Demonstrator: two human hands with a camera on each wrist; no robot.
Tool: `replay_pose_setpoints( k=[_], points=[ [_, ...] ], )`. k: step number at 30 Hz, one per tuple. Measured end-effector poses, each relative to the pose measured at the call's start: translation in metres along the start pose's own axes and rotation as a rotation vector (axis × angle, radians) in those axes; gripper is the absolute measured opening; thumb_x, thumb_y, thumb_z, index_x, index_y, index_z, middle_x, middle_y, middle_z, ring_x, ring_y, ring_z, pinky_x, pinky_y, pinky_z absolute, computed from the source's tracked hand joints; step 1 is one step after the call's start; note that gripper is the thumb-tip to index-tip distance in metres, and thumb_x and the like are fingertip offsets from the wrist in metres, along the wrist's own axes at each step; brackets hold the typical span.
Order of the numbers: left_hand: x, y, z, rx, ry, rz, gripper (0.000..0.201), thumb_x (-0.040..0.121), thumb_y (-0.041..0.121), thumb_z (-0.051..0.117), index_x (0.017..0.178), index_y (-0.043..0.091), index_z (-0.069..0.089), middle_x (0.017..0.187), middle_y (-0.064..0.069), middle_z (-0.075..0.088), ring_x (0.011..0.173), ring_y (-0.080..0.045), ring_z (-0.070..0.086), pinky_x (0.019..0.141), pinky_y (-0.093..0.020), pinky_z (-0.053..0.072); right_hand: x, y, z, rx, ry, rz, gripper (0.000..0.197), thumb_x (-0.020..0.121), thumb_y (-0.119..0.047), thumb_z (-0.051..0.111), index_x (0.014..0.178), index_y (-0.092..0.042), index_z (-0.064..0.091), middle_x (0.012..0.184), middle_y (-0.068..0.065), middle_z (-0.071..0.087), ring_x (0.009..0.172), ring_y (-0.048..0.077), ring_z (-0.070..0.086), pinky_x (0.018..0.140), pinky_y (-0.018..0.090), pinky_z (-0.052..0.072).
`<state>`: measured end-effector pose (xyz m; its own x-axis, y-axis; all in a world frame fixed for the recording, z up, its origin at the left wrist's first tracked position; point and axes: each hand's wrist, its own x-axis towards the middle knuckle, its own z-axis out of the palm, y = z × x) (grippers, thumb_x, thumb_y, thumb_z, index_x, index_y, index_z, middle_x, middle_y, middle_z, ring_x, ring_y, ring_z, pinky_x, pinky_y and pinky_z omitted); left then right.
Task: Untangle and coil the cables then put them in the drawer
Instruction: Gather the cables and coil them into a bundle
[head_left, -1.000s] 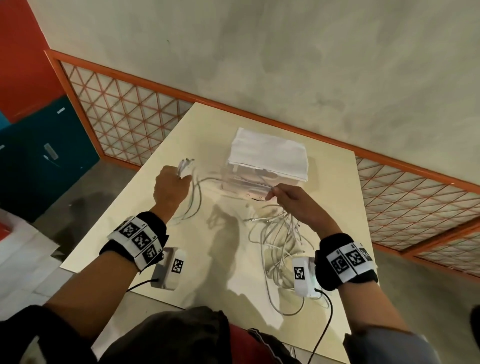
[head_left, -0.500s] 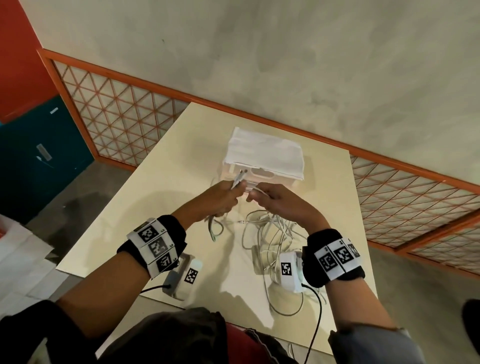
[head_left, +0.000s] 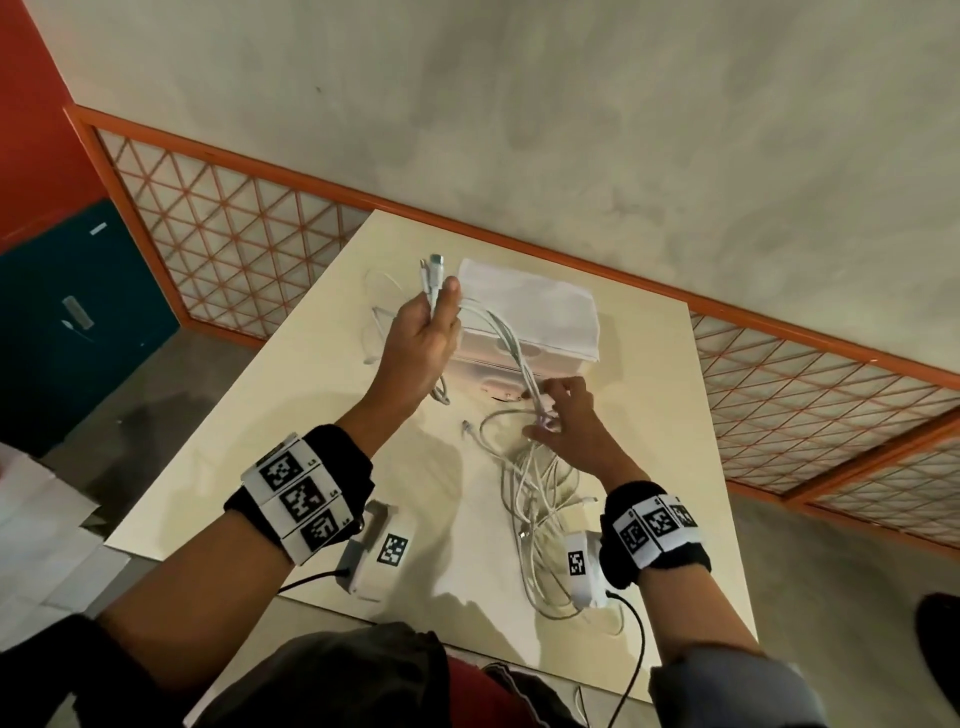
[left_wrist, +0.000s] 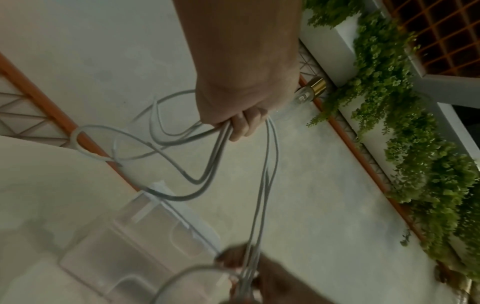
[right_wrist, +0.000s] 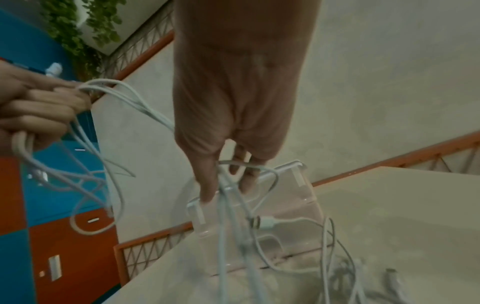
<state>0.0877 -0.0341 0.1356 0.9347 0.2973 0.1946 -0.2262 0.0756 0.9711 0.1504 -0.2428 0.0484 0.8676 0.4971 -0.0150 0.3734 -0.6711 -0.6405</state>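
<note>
**A:** Head view?

**B:** My left hand clamps the white cables, plugs up, left of the drawer unit; the rest lie tangled near me.

**A:** Wrist views?

**B:** My right hand pinches the strands. I judge untangling is underway; next, draw one strand free.

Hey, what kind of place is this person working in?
Probably an indoor office or lounge corner: a cream table beside an orange lattice partition, blue locker-like cabinet, and trailing green plants.
</note>
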Motion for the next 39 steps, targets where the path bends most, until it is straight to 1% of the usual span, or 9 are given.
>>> replay_pose_setpoints(
  k=[5,9,11,15,21,27,30,33,39],
  points=[
    [0.01,0.016,-0.008,-0.029,0.085,0.01,0.042,0.101,0.028,0.036,0.061,0.021,0.026,0.042,0.013,0.023,0.035,-0.001,0.021,0.035,-0.012,0.019,-0.02,0.024,0.013,0.044,-0.177,0.201,0.035,0.09,-0.037,0.06,0.109,-0.008,0.055,0.099,0.01,0.065,0.091,0.029,0.061,0.076,0.031,0.042],
    [0.011,0.011,-0.014,0.01,0.155,0.002,0.044,0.101,0.031,0.036,0.06,0.022,0.026,0.043,0.012,0.023,0.035,-0.001,0.021,0.035,-0.013,0.018,-0.036,0.037,0.026,0.036,-0.174,0.299,0.073,0.083,-0.075,0.028,0.133,-0.023,0.039,0.126,0.0,0.048,0.116,0.02,0.04,0.105,0.044,0.028],
    [0.011,0.009,-0.014,0.011,0.187,-0.011,0.043,0.101,0.032,0.036,0.06,0.022,0.026,0.042,0.012,0.023,0.035,-0.001,0.02,0.034,-0.014,0.018,-0.038,0.037,0.027,-0.01,-0.15,0.304,0.059,0.095,-0.059,0.02,0.132,-0.021,0.044,0.136,0.0,0.047,0.132,0.024,0.038,0.111,0.048,0.023],
    [0.009,0.009,-0.012,0.027,0.22,-0.014,0.044,0.101,0.033,0.036,0.059,0.022,0.026,0.039,0.012,0.025,0.035,-0.002,0.02,0.035,-0.015,0.018,-0.039,0.046,0.027,-0.163,-0.104,0.334,0.036,0.1,-0.042,0.034,0.103,-0.016,0.059,0.096,0.008,0.066,0.104,0.034,0.06,0.092,0.045,0.037],
    [-0.002,0.003,-0.001,0.003,0.108,-0.015,0.043,0.101,0.029,0.036,0.06,0.021,0.025,0.041,0.014,0.022,0.035,-0.001,0.019,0.035,-0.013,0.018,-0.03,0.04,0.024,-0.211,-0.036,0.487,0.04,0.087,-0.024,0.064,0.121,-0.013,0.046,0.119,0.015,0.058,0.113,0.033,0.053,0.092,0.038,0.037],
    [-0.003,-0.001,0.003,0.095,0.002,0.025,0.043,0.102,0.028,0.034,0.061,0.02,0.023,0.038,0.013,0.023,0.034,-0.002,0.02,0.035,-0.014,0.019,-0.006,-0.009,0.0,0.016,-0.167,0.09,0.069,0.076,0.005,0.059,0.138,-0.018,0.041,0.142,0.008,0.04,0.132,0.026,0.039,0.105,0.038,0.035],
    [0.0,-0.002,0.002,0.101,0.02,0.019,0.044,0.102,0.03,0.035,0.06,0.021,0.023,0.039,0.012,0.022,0.034,-0.002,0.02,0.036,-0.015,0.019,-0.004,-0.036,-0.006,0.323,-0.346,0.027,0.048,0.078,0.004,0.052,0.122,-0.015,0.057,0.126,0.003,0.061,0.118,0.013,0.054,0.092,0.021,0.044],
    [0.007,-0.005,-0.004,0.115,0.1,0.027,0.046,0.1,0.034,0.036,0.058,0.022,0.024,0.038,0.012,0.023,0.035,-0.003,0.021,0.039,-0.02,0.019,-0.009,-0.047,0.001,0.581,-0.312,0.041,0.025,0.088,-0.014,0.045,0.092,-0.013,0.069,0.097,0.009,0.071,0.094,0.02,0.066,0.091,0.028,0.045],
    [0.013,-0.014,-0.022,0.214,0.325,0.013,0.042,0.094,0.044,0.036,0.058,0.025,0.028,0.045,0.008,0.029,0.044,-0.012,0.027,0.046,-0.029,0.021,-0.021,-0.036,0.014,0.455,-0.344,0.16,0.081,0.093,-0.067,0.013,0.056,-0.011,0.059,0.06,0.014,0.049,0.057,0.017,0.05,0.076,0.033,0.041]
  ],
)
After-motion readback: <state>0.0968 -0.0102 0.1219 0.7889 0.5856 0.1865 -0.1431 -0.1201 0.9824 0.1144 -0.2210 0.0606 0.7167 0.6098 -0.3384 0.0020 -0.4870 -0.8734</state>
